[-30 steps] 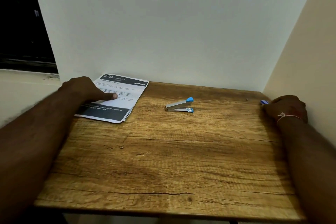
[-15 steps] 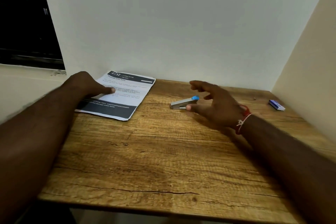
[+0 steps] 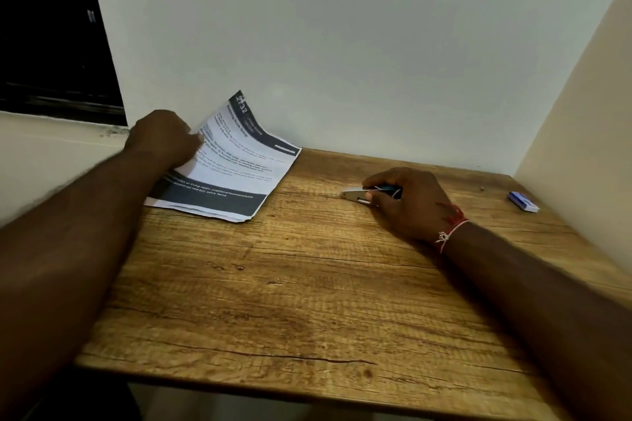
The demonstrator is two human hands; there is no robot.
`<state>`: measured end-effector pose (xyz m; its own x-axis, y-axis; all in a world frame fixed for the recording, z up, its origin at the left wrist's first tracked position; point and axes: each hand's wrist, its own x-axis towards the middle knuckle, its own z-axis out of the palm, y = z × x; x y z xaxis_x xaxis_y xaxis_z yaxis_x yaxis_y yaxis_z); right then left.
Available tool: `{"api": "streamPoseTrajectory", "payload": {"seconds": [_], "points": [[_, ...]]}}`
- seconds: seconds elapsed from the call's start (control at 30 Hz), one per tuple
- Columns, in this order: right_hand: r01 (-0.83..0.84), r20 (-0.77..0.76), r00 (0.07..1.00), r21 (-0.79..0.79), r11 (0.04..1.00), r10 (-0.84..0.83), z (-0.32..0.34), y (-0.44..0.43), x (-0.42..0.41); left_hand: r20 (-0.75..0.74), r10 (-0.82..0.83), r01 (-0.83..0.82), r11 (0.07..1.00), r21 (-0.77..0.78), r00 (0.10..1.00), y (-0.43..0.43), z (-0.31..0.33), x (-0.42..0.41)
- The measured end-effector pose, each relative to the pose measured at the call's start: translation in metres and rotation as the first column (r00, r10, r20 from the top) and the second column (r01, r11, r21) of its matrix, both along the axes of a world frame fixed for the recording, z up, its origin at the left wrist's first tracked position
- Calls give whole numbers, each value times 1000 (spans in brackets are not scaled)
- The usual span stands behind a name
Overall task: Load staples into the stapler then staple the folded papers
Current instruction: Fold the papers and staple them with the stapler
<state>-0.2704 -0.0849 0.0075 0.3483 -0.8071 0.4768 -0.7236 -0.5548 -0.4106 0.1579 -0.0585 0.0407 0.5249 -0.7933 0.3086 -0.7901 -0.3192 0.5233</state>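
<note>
Stapler (image 3: 352, 194) mostly under right hand (image 3: 410, 207)

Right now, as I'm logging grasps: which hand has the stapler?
The right hand, with the thread wristband, grips the stapler on the table; the left hand holds up one edge of the folded papers instead.

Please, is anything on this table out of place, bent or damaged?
The papers do not lie flat: their far left corner is bent up where the left hand grips it. The table has a thin crack near its front edge.
</note>
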Motion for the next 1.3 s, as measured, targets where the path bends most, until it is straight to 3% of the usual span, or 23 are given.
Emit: {"api": "streamPoseTrajectory", "payload": {"seconds": [0.27, 0.37, 0.47, 0.57, 0.7, 0.9, 1.13, 1.3], "points": [[107, 39, 993, 25, 994, -108, 7, -8, -34, -86, -168, 141, 957, -252, 982, 13, 15, -41], [85, 108, 990, 7, 996, -86, 12, -5, -33, -218, -260, 172, 920, -353, 941, 14, 16, -54], [15, 154, 988, -113, 993, 2, 22, 2, -31, -420, -388, 176, 870, -460, 820, 14, 13, -68], [-81, 183, 978, -126, 989, 103, 29, 9, -29, -601, -511, 180, 833, -524, 614, 12, 9, -77], [-197, 207, 954, -121, 973, 219, 32, 16, -27, -700, -551, 211, 830, -516, 455, 13, 5, -90], [-261, 249, 919, -194, 946, 305, 37, 24, -21, -740, -576, 287, 816, -501, 347, 20, 3, -107], [-267, 173, 936, -213, 940, 306, 33, 19, -27, -782, -579, 253, 812, -526, 232, 21, 6, -114], [-253, 235, 923, -223, 941, 304, 31, 19, -26, -753, -617, 328, 777, -537, 228, 19, 5, -115]]}}
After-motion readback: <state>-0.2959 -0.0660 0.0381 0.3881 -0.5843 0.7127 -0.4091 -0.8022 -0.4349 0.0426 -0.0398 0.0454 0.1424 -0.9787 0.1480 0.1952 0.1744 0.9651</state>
